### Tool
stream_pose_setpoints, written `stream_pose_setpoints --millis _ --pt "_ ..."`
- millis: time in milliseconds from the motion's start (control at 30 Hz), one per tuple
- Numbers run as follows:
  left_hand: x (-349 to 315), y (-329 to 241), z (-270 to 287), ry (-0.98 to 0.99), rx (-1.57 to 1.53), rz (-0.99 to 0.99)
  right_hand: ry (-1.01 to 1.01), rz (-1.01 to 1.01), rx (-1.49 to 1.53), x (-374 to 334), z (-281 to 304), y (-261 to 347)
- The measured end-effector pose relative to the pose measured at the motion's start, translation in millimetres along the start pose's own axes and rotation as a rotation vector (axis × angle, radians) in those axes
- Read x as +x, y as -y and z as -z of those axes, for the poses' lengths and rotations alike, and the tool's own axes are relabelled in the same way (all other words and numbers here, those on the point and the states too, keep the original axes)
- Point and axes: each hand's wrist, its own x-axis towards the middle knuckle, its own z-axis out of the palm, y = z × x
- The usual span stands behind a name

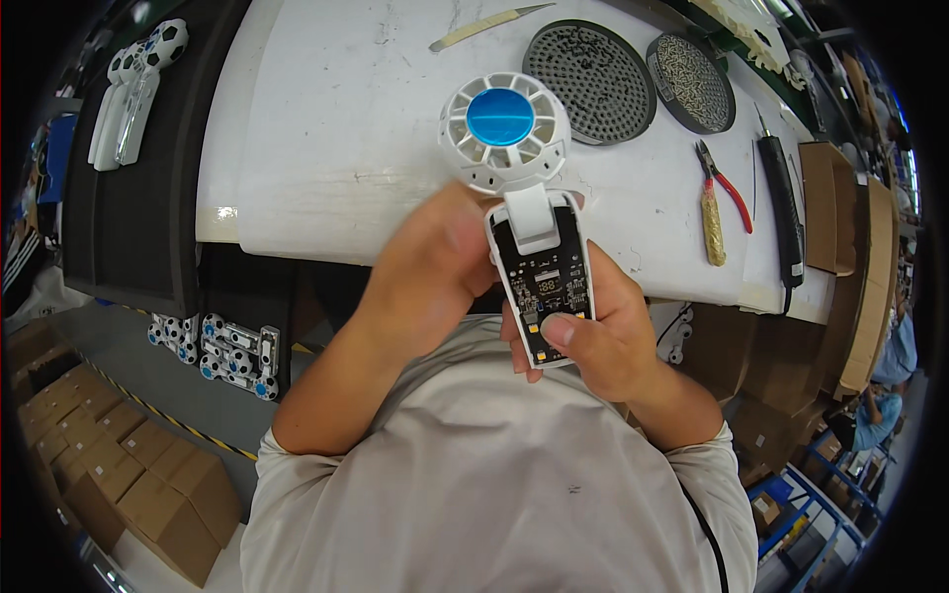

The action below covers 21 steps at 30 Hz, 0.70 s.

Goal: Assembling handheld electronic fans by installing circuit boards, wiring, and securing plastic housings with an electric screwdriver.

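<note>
- Your right hand (615, 341) is holding the white handheld device (531, 206) by its handle, the thumb resting on the near part of the exposed circuit board (546, 285), the fingers wrapping behind.
- Your left hand (425, 265) is appearing blurred at the handle's left edge, its fingers curling inward; you cannot tell whether they are gripping.
- The device is extending over the near edge of the white worktable (326, 138), its round vented head lying farthest from you, with a blue disc (500, 117) occupying the centre.
- Far and to the right, a larger tray (605, 127) is holding small black pieces; a smaller tray (731, 107) beside it is holding silvery ones.
- Farther right, pliers (711, 180) and a black pen-shaped tool (781, 208) are lying.
- On the left, similar white devices (138, 94) are resting on a dark surface (138, 237).
</note>
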Motion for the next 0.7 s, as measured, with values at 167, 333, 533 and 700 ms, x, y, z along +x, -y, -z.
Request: stream_pose_setpoints --millis 167,333,533,700 --pt "7 -15 -2 -0.21 -0.344 -0.015 0.072 -0.026 -0.175 -4 2 -13" --pt "2 -17 10 -0.152 -0.106 -0.221 0.127 -0.081 -0.126 -3 -10 -14" --pt "2 -22 9 -0.195 -0.124 -0.223 0.108 -0.09 -0.088 2 -15 -16" --pt "4 -22 9 -0.227 -0.138 -0.18 0.111 -0.091 -0.07 4 -14 -19"
